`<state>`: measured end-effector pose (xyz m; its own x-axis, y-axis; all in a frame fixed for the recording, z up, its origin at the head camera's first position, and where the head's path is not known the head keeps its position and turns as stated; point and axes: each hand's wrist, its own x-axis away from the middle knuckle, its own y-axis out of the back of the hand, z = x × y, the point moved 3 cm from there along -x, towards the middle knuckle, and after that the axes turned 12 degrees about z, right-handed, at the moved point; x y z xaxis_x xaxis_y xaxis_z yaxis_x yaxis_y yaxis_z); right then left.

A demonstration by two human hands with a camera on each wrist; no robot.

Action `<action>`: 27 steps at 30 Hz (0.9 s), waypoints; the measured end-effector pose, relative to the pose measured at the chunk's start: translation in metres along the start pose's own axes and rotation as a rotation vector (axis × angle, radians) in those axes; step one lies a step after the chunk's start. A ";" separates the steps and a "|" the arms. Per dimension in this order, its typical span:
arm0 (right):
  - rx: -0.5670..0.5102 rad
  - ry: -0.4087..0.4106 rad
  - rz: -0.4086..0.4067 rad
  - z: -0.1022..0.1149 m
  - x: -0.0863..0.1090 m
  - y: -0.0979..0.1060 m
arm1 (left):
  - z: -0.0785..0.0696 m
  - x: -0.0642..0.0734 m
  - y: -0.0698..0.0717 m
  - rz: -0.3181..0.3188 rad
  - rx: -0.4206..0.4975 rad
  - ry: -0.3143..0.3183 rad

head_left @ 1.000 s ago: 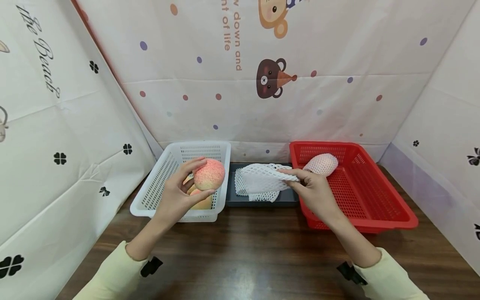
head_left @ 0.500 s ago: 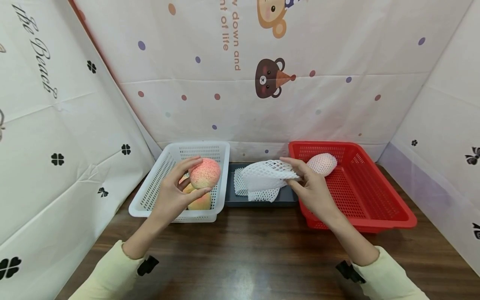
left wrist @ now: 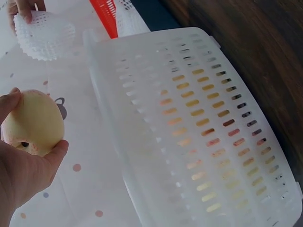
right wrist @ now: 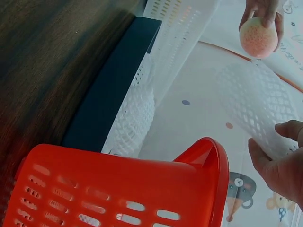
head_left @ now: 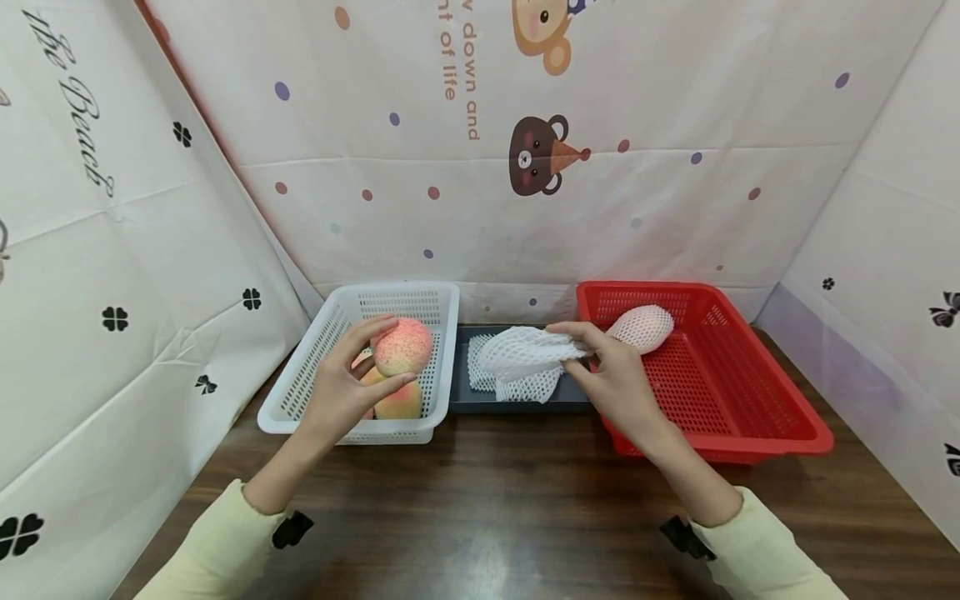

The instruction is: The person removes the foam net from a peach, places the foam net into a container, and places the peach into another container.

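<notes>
My left hand [head_left: 337,387] grips a pink and yellow peach [head_left: 403,346] between thumb and fingers, above the white basket [head_left: 296,400]. In the left wrist view the peach [left wrist: 35,120] shows its pale yellow side and a dark stem hollow. Opposite, my right hand [head_left: 618,379] pinches one end of a white foam fruit net [head_left: 517,350]. That net hangs over the dark tray [head_left: 465,402], its free end pointing toward the peach with a gap between them. More foam nets [head_left: 531,388] lie in the tray.
Other peaches [head_left: 401,402] lie in the white basket. To the right stands a red basket [head_left: 787,429], holding a net-wrapped fruit [head_left: 647,327] at its back left. The brown wooden table [head_left: 480,500] extends in front, and printed cloth [head_left: 360,225] walls the back and sides.
My left hand has shifted slightly left with the peach. The right hand has drawn a little left too, and the net, spread wider half a second ago, now looks flatter.
</notes>
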<state>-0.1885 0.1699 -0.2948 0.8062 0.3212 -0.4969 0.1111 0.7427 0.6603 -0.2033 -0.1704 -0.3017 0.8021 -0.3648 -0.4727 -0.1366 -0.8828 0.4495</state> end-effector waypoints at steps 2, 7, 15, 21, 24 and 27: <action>0.022 0.007 -0.003 0.001 -0.001 -0.002 | 0.003 0.001 0.001 -0.005 -0.008 0.013; 0.045 0.031 -0.014 0.001 -0.004 -0.007 | 0.010 0.003 0.005 -0.008 -0.031 0.042; 0.077 0.116 -0.062 0.001 -0.011 -0.015 | 0.021 0.004 0.011 -0.003 -0.054 0.048; 0.101 0.141 -0.083 0.003 -0.018 -0.021 | 0.027 0.005 0.016 0.018 -0.117 0.069; 0.112 0.129 -0.087 0.002 -0.020 -0.024 | 0.029 0.005 0.017 0.025 -0.141 0.076; 0.131 0.112 -0.091 0.001 -0.023 -0.027 | 0.031 0.005 0.018 0.034 -0.143 0.078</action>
<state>-0.2093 0.1420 -0.3012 0.7205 0.3249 -0.6126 0.2614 0.6910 0.6740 -0.2198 -0.1974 -0.3200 0.8419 -0.3650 -0.3975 -0.0848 -0.8168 0.5706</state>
